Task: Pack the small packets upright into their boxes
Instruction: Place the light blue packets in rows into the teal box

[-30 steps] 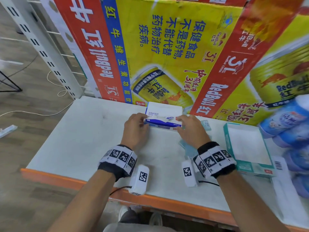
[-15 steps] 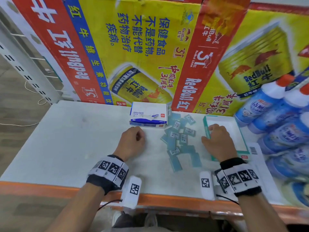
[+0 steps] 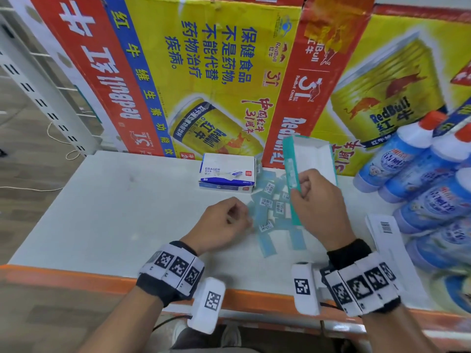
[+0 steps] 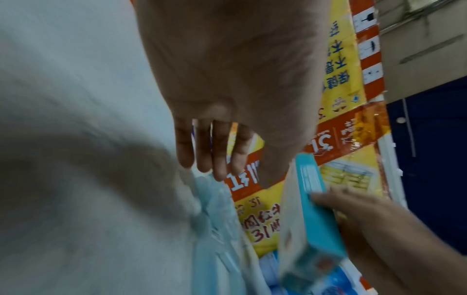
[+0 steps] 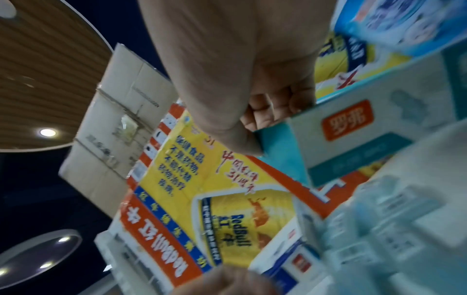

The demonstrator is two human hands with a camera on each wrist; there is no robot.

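Several small pale-blue packets [image 3: 267, 207] lie loose on the white table [image 3: 114, 212], right of a shut white-and-blue eraser box [image 3: 226, 171]. My right hand [image 3: 297, 187] grips the long edge of an open teal box [image 3: 309, 159], held off the table and tilted on its side above the packets. The right wrist view shows the thumb and fingers [image 5: 267, 115] clamped on the teal box [image 5: 366, 127]. My left hand [image 3: 239, 212] hovers at the pile's left edge, fingers loose and holding nothing. In the left wrist view its fingers [image 4: 217, 151] hang just above the packets [image 4: 215, 219].
Blue cleaner bottles [image 3: 420, 174] crowd the right side. A Red Bull cardboard wall [image 3: 216, 72] closes the back. A white barcoded sheet [image 3: 384, 233] lies near the right front. The orange table edge [image 3: 254, 296] runs along the front.
Both hands left the eraser box. My right hand took the teal box, then lifted and tilted it over the packets. My left hand moved right to the pile's edge.
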